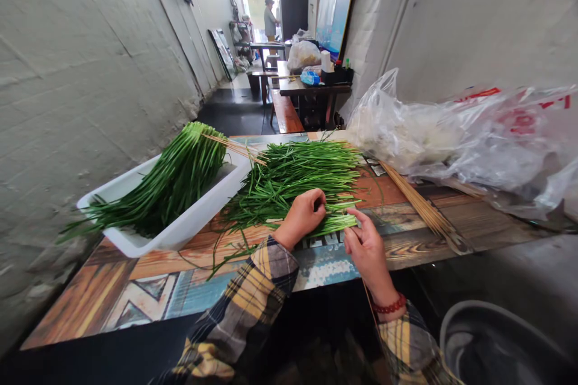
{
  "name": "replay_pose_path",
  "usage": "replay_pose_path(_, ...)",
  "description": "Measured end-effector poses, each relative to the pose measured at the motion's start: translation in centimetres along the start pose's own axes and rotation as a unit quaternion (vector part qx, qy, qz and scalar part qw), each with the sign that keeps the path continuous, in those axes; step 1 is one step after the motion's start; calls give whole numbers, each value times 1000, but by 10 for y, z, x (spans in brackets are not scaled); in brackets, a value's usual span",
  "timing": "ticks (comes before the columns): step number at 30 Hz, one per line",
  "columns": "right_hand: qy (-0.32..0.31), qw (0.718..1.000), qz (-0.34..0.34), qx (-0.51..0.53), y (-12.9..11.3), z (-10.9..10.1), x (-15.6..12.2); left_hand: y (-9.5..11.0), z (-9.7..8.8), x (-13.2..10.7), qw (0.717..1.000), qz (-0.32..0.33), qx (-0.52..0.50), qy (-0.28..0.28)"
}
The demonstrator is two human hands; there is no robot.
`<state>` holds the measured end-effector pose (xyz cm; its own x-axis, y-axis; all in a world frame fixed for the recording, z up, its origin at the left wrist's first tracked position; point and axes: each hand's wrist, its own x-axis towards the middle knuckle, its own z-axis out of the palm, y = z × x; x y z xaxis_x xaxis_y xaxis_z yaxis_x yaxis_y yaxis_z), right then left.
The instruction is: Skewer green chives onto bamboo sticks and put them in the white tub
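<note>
1. Garlic chives (302, 175) lie in a loose, broad heap at the middle of the desk (149, 267), their slim green leaves trailing left and their pale, cut stem ends pointing right.
2. At the heap's near right corner, a person's two bare hands work at a few stems. The left hand (311, 210) is curled above them, fingers bent inward; I cannot tell whether they are clamped on any stem. The right hand (365, 246) is at the cut ends, index finger stretched toward them and thumb bent below; the two tips look slightly apart, but I cannot tell what the palm hides.
3. The step in hand seems to be sorting and lining up the stem ends. To my eye, the next move calls for a light pinch, keeping the ends level without bruising the soft stalks.
4. To the left, a smooth white plastic tray (198, 219) holds a thick, drooping sheaf of chives (176, 177), with thin wooden skewers (241, 149) jutting from its top.
5. To the right lies a fan of straight bamboo skewers (413, 201), beside crinkled, see-through plastic bags (451, 132).
6. The desk top is a glossy patchwork of wood-grain print and worn blue. A rounded grey tub (469, 311) sits below, at right.
</note>
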<state>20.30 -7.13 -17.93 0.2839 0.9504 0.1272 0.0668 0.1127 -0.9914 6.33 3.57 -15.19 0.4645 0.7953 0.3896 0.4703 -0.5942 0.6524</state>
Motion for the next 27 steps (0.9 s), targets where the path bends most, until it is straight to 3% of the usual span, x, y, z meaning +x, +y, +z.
replay_pose_path(6, -4, 1000, 1, -18, -2, -1, 0, 4, -2, -1, 999, -5, -46, -5)
replay_pose_path(13, -4, 1000, -1, 0, 0, 0, 1, 7, -4, -1, 999, 27, -4, -21)
replay_pose_path(27, 7, 1000, -26, -17, 8, -2, 2, 14, -5, -1, 997, -10, -74, -18)
